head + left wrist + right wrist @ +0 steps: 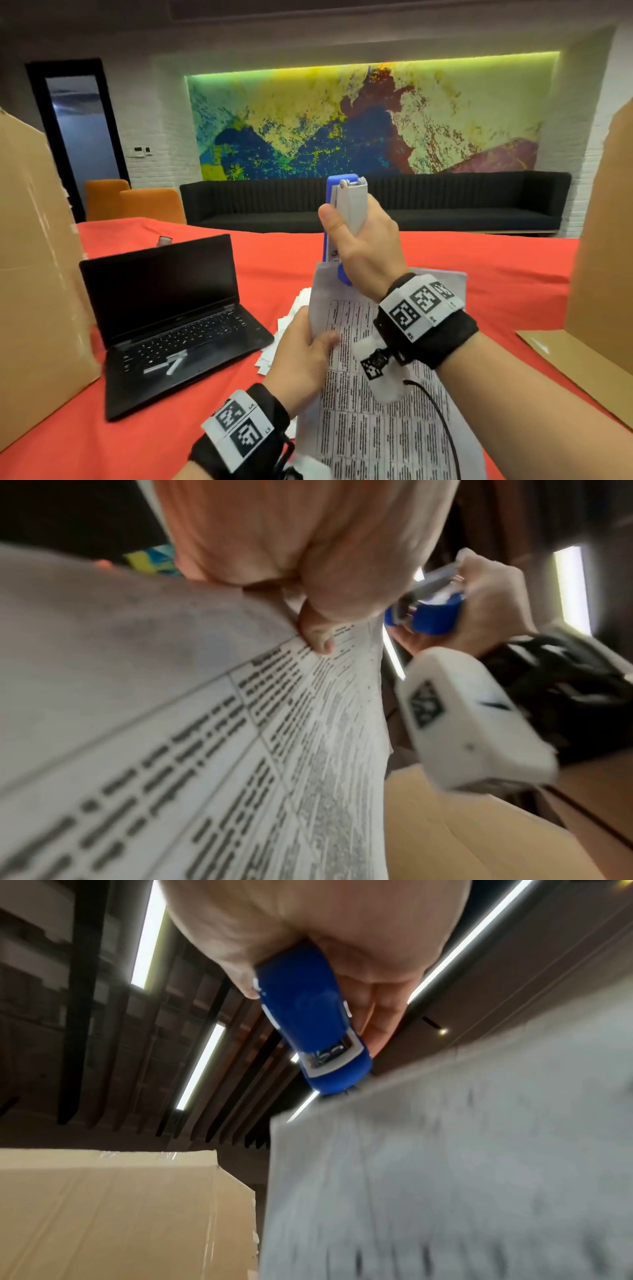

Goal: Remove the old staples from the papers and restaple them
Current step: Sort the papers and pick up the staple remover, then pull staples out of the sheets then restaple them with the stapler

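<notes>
A set of printed papers (370,411) is lifted off the red table, gripped at its left edge by my left hand (305,353), thumb on the printed face. My right hand (363,240) grips a blue and grey stapler (346,212) held upright, its lower end at the papers' top left corner. From the left wrist the papers (205,750) fill the picture under my thumb (316,634), with the stapler (424,612) beyond. From the right wrist the stapler (315,1031) points its blue nose at the papers' (445,1177) top edge. No staple can be made out.
An open black laptop (171,322) sits on the red tablecloth (496,274) to the left, a loose white paper pile (291,325) beside it. Tall cardboard boxes stand at the left (34,274) and right (599,222) edges. A black sofa (445,202) runs along the far wall.
</notes>
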{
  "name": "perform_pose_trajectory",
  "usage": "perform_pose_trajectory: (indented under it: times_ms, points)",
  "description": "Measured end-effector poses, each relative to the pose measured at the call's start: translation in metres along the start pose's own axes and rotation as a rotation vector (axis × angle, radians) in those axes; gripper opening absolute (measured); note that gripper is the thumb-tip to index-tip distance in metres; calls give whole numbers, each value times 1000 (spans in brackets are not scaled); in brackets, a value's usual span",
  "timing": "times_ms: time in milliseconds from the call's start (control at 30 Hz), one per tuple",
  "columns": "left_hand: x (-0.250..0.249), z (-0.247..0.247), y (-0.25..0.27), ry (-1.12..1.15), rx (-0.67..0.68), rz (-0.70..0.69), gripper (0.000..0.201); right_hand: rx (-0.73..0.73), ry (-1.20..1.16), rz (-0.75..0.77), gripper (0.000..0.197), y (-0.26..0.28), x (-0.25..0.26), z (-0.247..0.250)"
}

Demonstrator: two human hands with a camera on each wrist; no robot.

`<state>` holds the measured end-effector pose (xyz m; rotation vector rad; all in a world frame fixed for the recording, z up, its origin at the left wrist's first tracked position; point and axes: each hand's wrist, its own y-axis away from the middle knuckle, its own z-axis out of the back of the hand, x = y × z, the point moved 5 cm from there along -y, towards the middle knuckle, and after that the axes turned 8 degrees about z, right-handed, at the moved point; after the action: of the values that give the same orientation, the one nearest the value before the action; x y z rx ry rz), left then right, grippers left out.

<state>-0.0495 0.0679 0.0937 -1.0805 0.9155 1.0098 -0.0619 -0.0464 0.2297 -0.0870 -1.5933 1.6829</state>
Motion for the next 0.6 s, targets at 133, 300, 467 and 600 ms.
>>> perform_pose_trajectory:
  times_ms: [133, 300, 467, 600]
  points:
    - [39, 33, -2, 110, -47, 221, 27, -42, -106, -96, 29, -8, -6, 4]
    - [99, 119, -9, -14, -107, 426, 22, 167, -115, -378, 23, 37, -62, -1]
    - [152, 200, -22, -592, -304, 615, 35, 646, 124, -635, 27, 122, -119, -18]
    - [144, 191, -30, -860, -322, 591, 72, 1031, 445, -684, 35, 164, -162, 4]
